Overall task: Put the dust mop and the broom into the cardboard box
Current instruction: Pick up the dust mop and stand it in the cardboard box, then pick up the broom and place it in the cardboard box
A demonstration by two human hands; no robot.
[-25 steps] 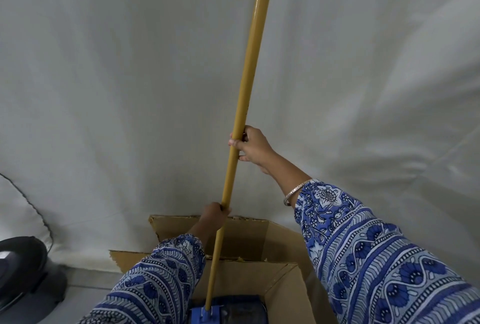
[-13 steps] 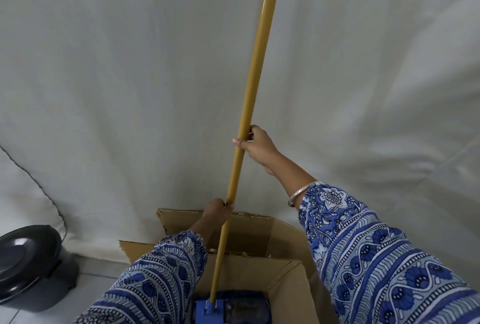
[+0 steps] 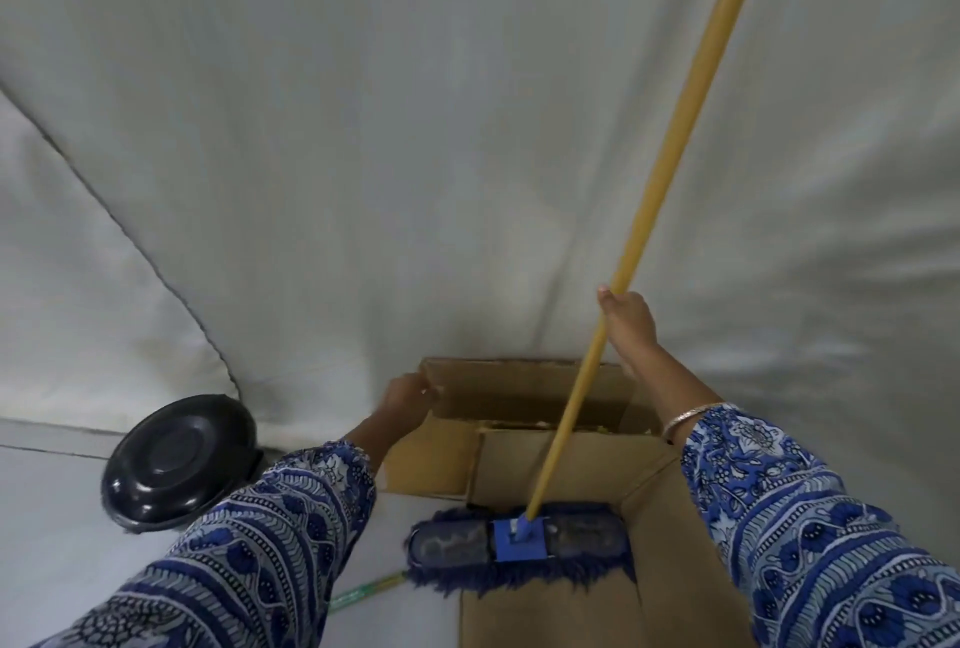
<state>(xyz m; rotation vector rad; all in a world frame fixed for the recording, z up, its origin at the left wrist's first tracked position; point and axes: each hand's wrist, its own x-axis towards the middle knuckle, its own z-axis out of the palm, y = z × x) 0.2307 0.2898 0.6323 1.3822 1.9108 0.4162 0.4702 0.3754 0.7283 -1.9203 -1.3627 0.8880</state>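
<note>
Head view: with the right hand (image 3: 627,322) wrapped round its yellow pole, the blue fringed dust mop (image 3: 519,543) straddles the left wall of the brown cardboard box (image 3: 514,465) (left hand (image 3: 408,395) gripping a flap) and may snag, tipping it.

The dust mop (image 3: 519,541) lies across the cardboard box (image 3: 550,611); a bin (image 3: 179,460) stands left of it.

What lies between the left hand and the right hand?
In the head view, the back flap of the cardboard box and the yellow handle of the dust mop.
</note>
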